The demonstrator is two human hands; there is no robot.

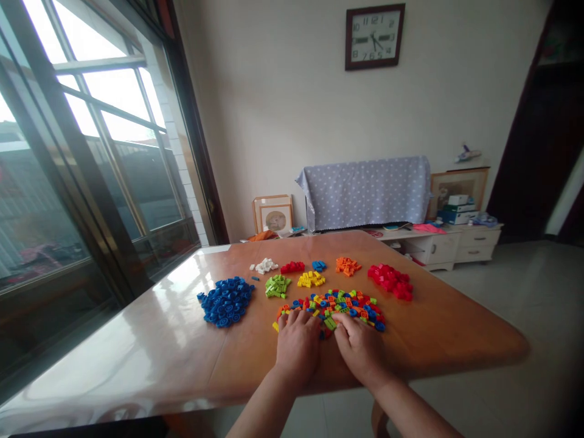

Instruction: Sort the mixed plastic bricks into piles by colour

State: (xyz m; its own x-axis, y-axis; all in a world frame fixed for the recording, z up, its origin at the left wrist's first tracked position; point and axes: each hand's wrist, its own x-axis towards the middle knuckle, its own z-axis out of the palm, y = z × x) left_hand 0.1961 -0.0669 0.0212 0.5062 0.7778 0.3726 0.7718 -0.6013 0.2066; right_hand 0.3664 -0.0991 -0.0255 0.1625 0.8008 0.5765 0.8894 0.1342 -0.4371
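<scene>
A mixed pile of toy building bricks (347, 299), in red, blue, orange, green and yellow, lies near the front edge of the table. My left hand (298, 340) rests palm down on the near left side of this pile, its fingers slightly apart over the bricks; their tips are partly hidden. At the pile's near middle, my right hand (362, 348) has thumb and forefinger closed at a light green brick (331, 323). Its other fingers are curled in.
Sorted piles stand around on the wooden table (433, 322): blue round pieces (227, 302), green bricks (277, 286), yellow bricks (311, 278), white pieces (266, 266), red bricks (292, 267), small blue bricks (319, 266), orange bricks (347, 266) and larger red pieces (390, 281).
</scene>
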